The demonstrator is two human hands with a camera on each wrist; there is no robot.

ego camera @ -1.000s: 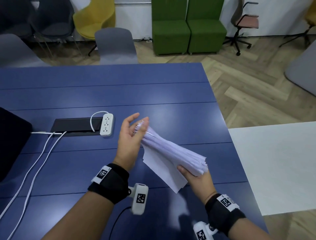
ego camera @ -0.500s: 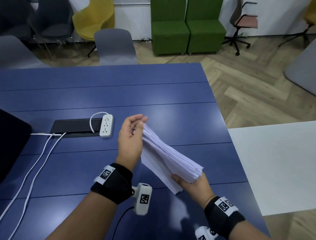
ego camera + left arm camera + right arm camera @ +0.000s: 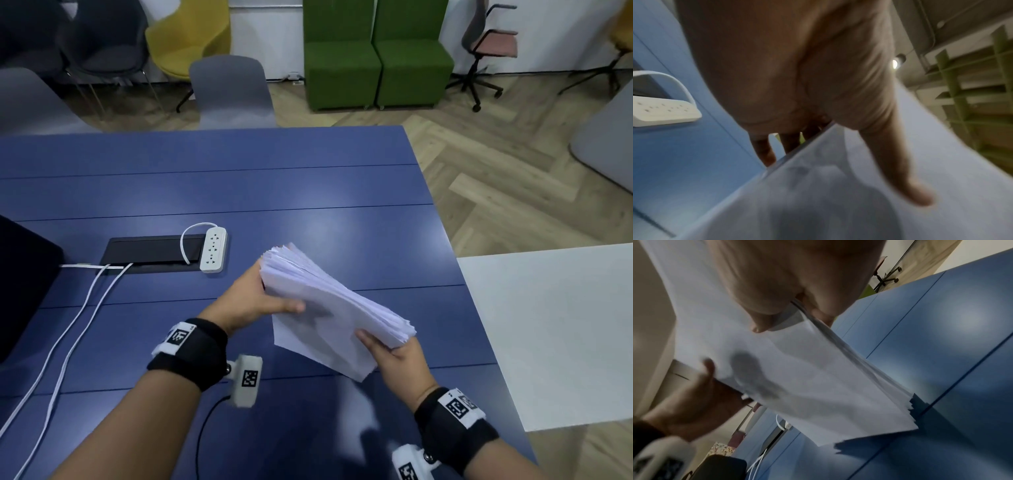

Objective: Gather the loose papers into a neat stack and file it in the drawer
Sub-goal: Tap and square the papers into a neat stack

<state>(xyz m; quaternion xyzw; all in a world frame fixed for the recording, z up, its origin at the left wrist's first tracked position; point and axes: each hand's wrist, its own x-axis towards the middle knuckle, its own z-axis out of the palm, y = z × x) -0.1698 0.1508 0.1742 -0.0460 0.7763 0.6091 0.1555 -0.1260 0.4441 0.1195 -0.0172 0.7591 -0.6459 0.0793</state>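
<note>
A thick stack of white papers (image 3: 329, 305) is held tilted above the blue table (image 3: 239, 192), its edges slightly ragged. My left hand (image 3: 263, 298) grips the stack's left side, thumb laid across the top sheet and fingers hidden underneath. My right hand (image 3: 390, 349) holds the near right corner, thumb on top and fingers below. In the left wrist view the thumb (image 3: 900, 170) lies on the papers (image 3: 859, 203). The right wrist view shows the papers (image 3: 807, 378) pinched at the corner, with the left hand (image 3: 694, 394) at their far side. No drawer is in view.
A white power strip (image 3: 214, 249) lies beside a black cable hatch (image 3: 150, 251), with white cables (image 3: 68, 335) running to the near left. A dark object (image 3: 20, 274) sits at the left edge. A white table (image 3: 555, 325) adjoins on the right. Chairs stand beyond the table.
The left hand has gone from patting the stack's far end to gripping its left side, thumb on top. The stack has turned flatter, and the right hand has stayed at the near corner.
</note>
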